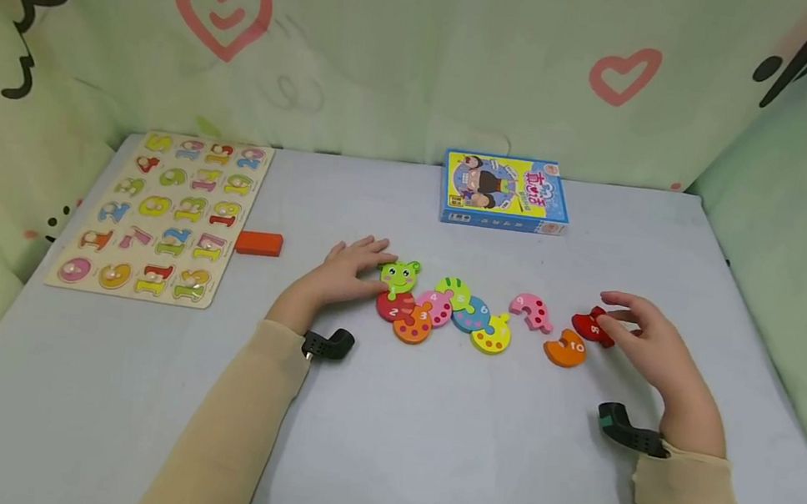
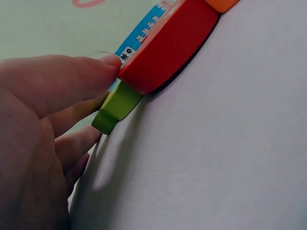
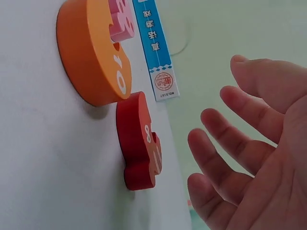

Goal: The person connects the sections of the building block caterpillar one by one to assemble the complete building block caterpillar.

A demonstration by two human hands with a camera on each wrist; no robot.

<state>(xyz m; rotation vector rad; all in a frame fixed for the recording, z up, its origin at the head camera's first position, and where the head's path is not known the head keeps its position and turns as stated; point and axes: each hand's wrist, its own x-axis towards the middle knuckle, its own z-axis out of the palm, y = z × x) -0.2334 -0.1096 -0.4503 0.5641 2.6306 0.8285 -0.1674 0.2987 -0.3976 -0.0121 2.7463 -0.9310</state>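
My left hand (image 1: 341,278) is at the left end of a joined row of number puzzle pieces, its thumb and fingers touching the side of the green caterpillar head (image 1: 398,275) and red piece 2 (image 1: 390,309). In the left wrist view the thumb meets the red piece's edge, with other fingers behind the green piece (image 2: 120,103). Relaxed fingers of my right hand (image 1: 652,346) hover by red piece 8 (image 1: 588,326); the right wrist view shows a gap between them. Near it lie orange piece 10 (image 1: 565,349) and a loose pink piece (image 1: 532,311).
The row continues with orange piece 3 (image 1: 413,326), another pink piece, a green, blue piece 6 (image 1: 473,317) and a yellow piece (image 1: 491,337). A number board (image 1: 217,296) lies at left beside an orange block (image 1: 258,243). A blue-yellow box (image 1: 505,193) stands at the back.
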